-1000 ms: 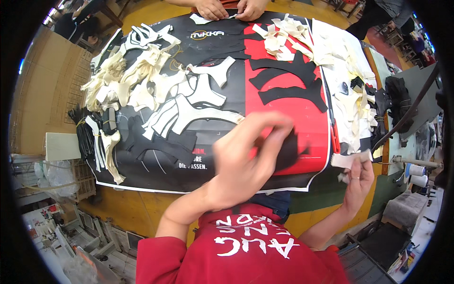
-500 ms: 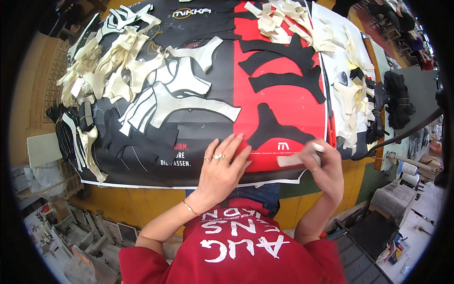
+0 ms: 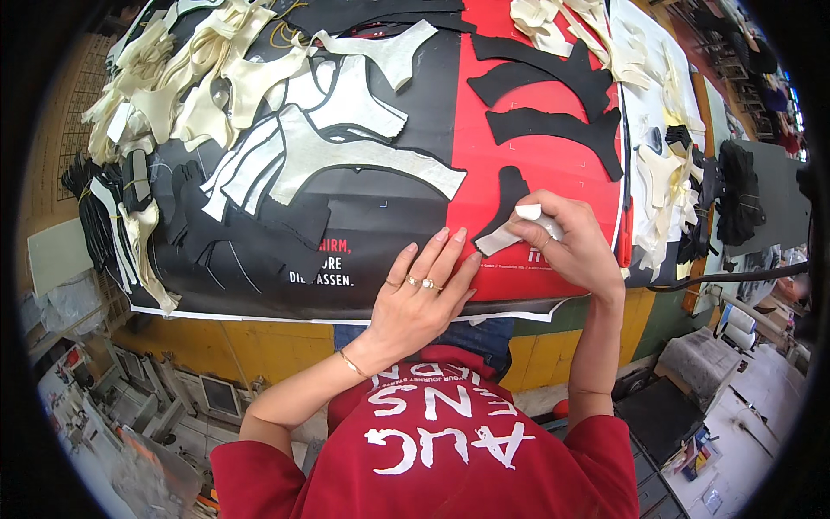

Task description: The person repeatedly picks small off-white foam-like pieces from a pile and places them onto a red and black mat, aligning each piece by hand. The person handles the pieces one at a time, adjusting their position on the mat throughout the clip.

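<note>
A black cut fabric piece (image 3: pixel 510 189) with curved arms lies on the red part of a printed sheet (image 3: pixel 413 233). Along its lower left arm rests one end of a white fabric piece (image 3: pixel 497 240). My right hand (image 3: pixel 566 238) pinches the curled-up rest of that white piece and covers much of the black one. My left hand (image 3: pixel 421 290) lies palm down at the sheet's near edge, fingers stretched out. Its index fingertip is by the left end of the two pieces; whether it touches them I cannot tell.
Two more black pieces (image 3: pixel 558 138) lie farther back on the red. White black-edged pieces (image 3: pixel 346 160) overlap at left centre, with cream pieces (image 3: pixel 251 86) heaped beyond them. Dark pieces (image 3: pixel 251 233) lie at the left. More cream pieces (image 3: pixel 657 177) hang at the right.
My right hand has brought the white piece leftward, so its end now lies over the black piece's left arm. My left hand stays close by, fingers still spread. The whole view has shifted slightly.
</note>
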`<state>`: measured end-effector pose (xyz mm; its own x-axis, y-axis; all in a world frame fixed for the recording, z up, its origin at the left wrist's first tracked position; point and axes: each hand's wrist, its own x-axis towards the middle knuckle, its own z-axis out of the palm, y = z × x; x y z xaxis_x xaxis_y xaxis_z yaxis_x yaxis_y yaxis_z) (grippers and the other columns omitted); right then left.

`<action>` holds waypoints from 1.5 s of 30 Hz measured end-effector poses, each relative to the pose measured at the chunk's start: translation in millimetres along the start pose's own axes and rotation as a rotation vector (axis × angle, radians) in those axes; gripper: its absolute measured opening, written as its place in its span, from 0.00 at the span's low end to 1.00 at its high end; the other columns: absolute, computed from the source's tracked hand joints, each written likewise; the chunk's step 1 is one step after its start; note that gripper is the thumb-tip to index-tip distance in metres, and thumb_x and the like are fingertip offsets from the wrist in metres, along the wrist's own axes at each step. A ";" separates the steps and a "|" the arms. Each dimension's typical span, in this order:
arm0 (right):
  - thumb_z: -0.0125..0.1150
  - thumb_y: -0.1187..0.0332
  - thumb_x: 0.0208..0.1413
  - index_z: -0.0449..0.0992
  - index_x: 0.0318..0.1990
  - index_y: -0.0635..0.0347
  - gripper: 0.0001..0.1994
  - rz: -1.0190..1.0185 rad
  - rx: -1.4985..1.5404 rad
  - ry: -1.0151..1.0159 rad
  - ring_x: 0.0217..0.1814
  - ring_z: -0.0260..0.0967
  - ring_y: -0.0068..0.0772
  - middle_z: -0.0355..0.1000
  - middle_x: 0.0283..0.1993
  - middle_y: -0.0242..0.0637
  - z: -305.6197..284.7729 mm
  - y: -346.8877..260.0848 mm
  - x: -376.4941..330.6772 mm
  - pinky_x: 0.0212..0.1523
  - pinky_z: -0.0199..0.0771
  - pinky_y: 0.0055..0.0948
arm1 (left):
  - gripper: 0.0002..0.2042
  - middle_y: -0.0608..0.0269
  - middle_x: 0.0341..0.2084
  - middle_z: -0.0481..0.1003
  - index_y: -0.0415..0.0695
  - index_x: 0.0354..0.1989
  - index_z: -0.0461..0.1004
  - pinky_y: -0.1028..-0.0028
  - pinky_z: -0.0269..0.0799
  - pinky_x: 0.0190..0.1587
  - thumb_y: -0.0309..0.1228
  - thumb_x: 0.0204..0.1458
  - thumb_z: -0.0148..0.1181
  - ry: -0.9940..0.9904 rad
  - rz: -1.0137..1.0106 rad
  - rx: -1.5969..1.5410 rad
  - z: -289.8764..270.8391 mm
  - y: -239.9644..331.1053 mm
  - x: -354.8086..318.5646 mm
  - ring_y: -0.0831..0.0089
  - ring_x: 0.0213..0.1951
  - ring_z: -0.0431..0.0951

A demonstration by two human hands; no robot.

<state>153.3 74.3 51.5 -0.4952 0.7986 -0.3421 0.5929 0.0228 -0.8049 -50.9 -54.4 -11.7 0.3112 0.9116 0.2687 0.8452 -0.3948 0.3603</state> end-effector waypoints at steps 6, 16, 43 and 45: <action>0.65 0.74 0.59 0.76 0.38 0.64 0.05 -0.041 0.026 0.000 0.33 0.71 0.20 0.75 0.29 0.32 -3.5 5.1 -0.9 0.35 0.70 0.24 | 0.18 0.59 0.64 0.68 0.52 0.54 0.77 0.60 0.48 0.71 0.39 0.54 0.63 0.005 -0.010 0.015 1.4 1.8 0.0 0.67 0.66 0.65; 0.66 0.74 0.58 0.76 0.39 0.64 0.05 -0.110 0.025 0.039 0.29 0.70 0.20 0.75 0.28 0.31 2.2 5.5 -0.9 0.30 0.67 0.23 | 0.19 0.58 0.65 0.67 0.52 0.54 0.78 0.60 0.51 0.69 0.39 0.54 0.63 -0.003 -0.002 0.018 1.7 1.2 -1.6 0.66 0.67 0.65; 0.66 0.72 0.59 0.76 0.39 0.65 0.06 -0.174 -0.072 0.086 0.28 0.75 0.32 0.75 0.27 0.40 5.2 2.4 -1.8 0.29 0.70 0.28 | 0.08 0.51 0.28 0.77 0.37 0.35 0.76 0.60 0.73 0.36 0.29 0.58 0.54 -0.394 0.234 -1.793 -128.4 83.3 142.2 0.54 0.31 0.78; 0.65 0.72 0.59 0.76 0.40 0.65 0.06 -0.156 -0.047 0.077 0.27 0.74 0.30 0.75 0.26 0.39 5.0 3.2 -1.9 0.28 0.69 0.28 | 0.07 0.49 0.26 0.75 0.37 0.31 0.74 0.59 0.72 0.35 0.28 0.56 0.54 -0.360 0.252 -1.721 -136.3 86.2 147.1 0.48 0.30 0.76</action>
<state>153.0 69.8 47.2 -0.5346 0.8267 -0.1753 0.5429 0.1770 -0.8209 8.5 30.0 180.6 0.6200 0.7000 0.3544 -0.5273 0.0373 0.8489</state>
